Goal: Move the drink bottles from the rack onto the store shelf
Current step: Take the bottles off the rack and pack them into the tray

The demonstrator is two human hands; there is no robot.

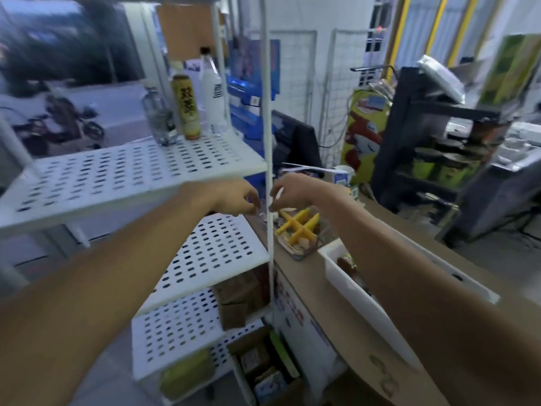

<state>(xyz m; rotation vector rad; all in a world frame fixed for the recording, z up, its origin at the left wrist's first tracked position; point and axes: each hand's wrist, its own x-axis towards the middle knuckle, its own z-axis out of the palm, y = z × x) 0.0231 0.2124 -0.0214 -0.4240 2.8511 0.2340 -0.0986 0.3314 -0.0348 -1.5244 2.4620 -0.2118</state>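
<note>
A white perforated shelf unit (pixel 140 174) stands in front of me. Three drink bottles stand at the back of its upper tier: a clear bottle (pixel 158 118), a yellow bottle (pixel 186 108) and a tall white bottle with a dark cap (pixel 211 92). My left hand (pixel 237 199) and my right hand (pixel 288 193) reach forward side by side at the shelf's front right post (pixel 268 112), just below the upper tier. Both hands have loosely curled fingers and hold nothing I can see. The picture is blurred.
A brown counter (pixel 336 303) runs along the right, carrying a clear box with yellow dividers (pixel 298 230) and a white bin (pixel 351 285). Lower shelf tiers (pixel 210 253) hold brown packages. A dark display stand (pixel 424 136) and a blue box (pixel 248 92) stand behind.
</note>
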